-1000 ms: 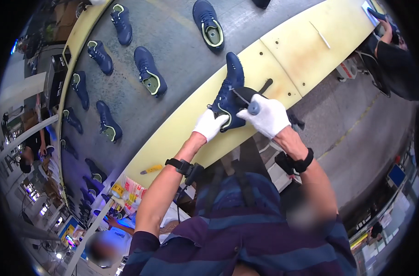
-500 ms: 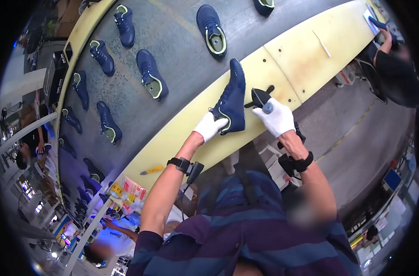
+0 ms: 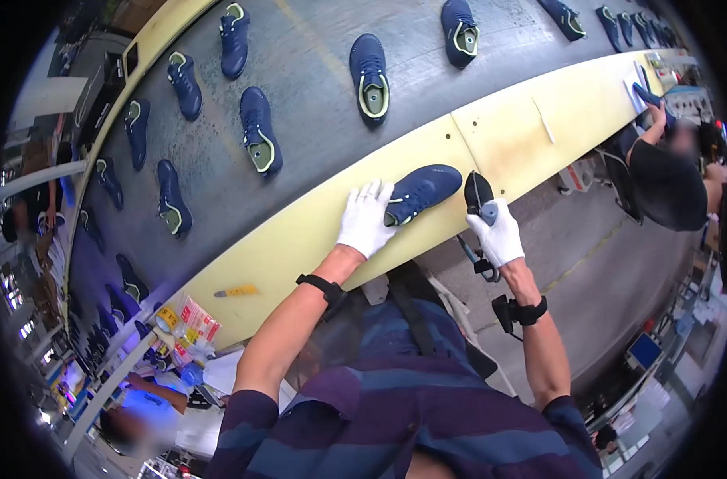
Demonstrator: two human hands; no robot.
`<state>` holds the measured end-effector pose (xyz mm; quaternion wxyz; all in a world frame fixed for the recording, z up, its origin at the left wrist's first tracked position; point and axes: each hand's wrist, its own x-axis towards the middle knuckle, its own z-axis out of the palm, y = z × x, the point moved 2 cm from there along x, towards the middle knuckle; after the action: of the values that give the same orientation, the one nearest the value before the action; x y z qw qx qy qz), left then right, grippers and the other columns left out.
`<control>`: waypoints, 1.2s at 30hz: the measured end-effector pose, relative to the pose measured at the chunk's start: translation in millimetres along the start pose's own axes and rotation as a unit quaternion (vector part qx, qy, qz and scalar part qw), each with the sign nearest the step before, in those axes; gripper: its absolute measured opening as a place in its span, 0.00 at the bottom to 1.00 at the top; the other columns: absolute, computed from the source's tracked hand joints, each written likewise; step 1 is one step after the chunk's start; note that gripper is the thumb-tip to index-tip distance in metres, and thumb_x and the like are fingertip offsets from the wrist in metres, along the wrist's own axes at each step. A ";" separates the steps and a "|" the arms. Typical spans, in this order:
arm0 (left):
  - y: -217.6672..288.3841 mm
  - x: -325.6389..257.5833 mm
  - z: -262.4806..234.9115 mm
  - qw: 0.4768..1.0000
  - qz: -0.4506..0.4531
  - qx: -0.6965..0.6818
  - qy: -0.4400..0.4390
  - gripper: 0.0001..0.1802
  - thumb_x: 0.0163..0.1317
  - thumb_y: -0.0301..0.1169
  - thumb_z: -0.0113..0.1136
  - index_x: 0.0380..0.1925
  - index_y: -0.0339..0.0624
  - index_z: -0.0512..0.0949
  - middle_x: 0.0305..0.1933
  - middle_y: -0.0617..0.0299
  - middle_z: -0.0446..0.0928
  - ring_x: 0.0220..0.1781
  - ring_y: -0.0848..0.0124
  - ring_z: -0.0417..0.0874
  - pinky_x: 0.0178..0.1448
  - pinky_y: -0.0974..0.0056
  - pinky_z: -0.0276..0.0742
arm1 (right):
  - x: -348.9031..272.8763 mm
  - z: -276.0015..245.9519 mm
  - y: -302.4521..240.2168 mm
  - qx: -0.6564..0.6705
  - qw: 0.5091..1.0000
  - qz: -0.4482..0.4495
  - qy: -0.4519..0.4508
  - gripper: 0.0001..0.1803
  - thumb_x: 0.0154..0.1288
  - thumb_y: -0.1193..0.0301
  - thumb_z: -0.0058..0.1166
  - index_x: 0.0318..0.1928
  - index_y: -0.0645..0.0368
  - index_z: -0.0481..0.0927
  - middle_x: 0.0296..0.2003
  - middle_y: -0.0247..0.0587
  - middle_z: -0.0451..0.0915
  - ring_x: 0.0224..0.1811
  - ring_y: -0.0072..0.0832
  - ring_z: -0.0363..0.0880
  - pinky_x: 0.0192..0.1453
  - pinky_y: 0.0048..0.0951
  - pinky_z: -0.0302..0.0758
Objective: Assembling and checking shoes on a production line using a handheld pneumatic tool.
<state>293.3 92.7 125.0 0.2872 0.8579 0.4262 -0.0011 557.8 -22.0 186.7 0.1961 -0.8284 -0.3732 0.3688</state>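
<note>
A navy lace-up shoe [image 3: 431, 188] lies on the pale yellow bench, its toe pointing right. My white-gloved left hand [image 3: 367, 219] holds it at the heel, with the fingers over the collar. To the right, my white-gloved right hand [image 3: 499, 235] grips a dark pointed tool [image 3: 478, 190] with a rounded grey-blue end. The tool's tip is close to the shoe's toe but apart from it. Most of the tool's grip is hidden in the glove, and its exact kind cannot be made out.
Beyond the bench [image 3: 299, 231], a dark belt [image 3: 315, 104] carries several navy shoes. A yellow cutter [image 3: 235, 291] lies at the bench's left, near plastic packets [image 3: 197, 319]. A seated co-worker [image 3: 667, 180] works at the far right; another person [image 3: 148, 411] is at lower left.
The shoe has swung from toe up to toe right and now rests on the bench. My left hand has shifted round its heel. My right hand has moved right and down with the tool.
</note>
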 end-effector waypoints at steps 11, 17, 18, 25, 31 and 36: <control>31.7 -75.5 78.0 0.983 0.054 0.116 0.130 0.43 0.61 0.28 0.65 0.76 0.31 0.60 0.80 0.36 0.61 0.84 0.36 0.58 0.86 0.34 0.52 | -19.5 -2.3 -10.0 -0.030 0.997 -0.050 -0.052 0.22 0.68 0.63 0.72 0.51 0.63 0.75 0.38 0.56 0.87 0.41 0.50 0.90 0.48 0.42 0.84; 15.4 -79.7 65.2 0.994 -0.076 0.046 0.055 0.68 0.46 0.46 0.85 0.78 0.26 0.53 0.73 0.38 0.65 0.77 0.45 0.67 0.86 0.41 0.55 | -37.6 25.2 -59.5 -0.071 0.986 -0.088 -0.126 0.19 0.65 0.62 0.74 0.43 0.61 0.80 0.33 0.51 0.87 0.38 0.50 0.89 0.44 0.43 0.84; 16.9 -77.2 65.2 0.994 -0.075 0.060 0.044 0.66 0.46 0.48 0.84 0.77 0.27 0.55 0.71 0.40 0.67 0.75 0.45 0.69 0.85 0.41 0.56 | -39.0 39.5 -63.1 -0.099 0.980 -0.111 -0.130 0.18 0.65 0.62 0.74 0.43 0.61 0.80 0.33 0.52 0.87 0.38 0.51 0.89 0.44 0.45 0.84; 9.3 -74.5 82.5 0.988 -0.071 0.106 0.088 0.59 0.48 0.55 0.82 0.71 0.29 0.63 0.63 0.42 0.71 0.67 0.47 0.75 0.82 0.42 0.59 | -36.9 79.4 -77.0 -0.179 0.963 -0.156 -0.123 0.17 0.65 0.60 0.74 0.36 0.57 0.80 0.30 0.48 0.87 0.34 0.52 0.88 0.40 0.49 0.83; 33.1 -55.1 41.7 0.984 -0.108 0.126 -0.067 0.61 0.50 0.55 0.80 0.75 0.29 0.60 0.65 0.44 0.71 0.69 0.49 0.72 0.81 0.40 0.59 | -12.7 23.4 -44.2 -0.180 0.978 -0.095 -0.053 0.20 0.64 0.57 0.75 0.38 0.59 0.81 0.33 0.53 0.87 0.40 0.54 0.88 0.45 0.50 0.82; 33.3 -49.1 47.3 0.983 -0.039 0.178 0.009 0.65 0.48 0.54 0.81 0.76 0.28 0.58 0.68 0.43 0.71 0.71 0.49 0.71 0.83 0.41 0.57 | 86.5 -29.2 -39.5 -0.197 0.977 -0.085 0.019 0.25 0.65 0.51 0.72 0.45 0.62 0.85 0.39 0.58 0.89 0.44 0.50 0.90 0.51 0.46 0.83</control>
<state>297.9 17.8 114.1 0.1260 0.8778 0.4552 -0.0802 600.0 67.9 189.2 0.0666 -0.8230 -0.5034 0.2545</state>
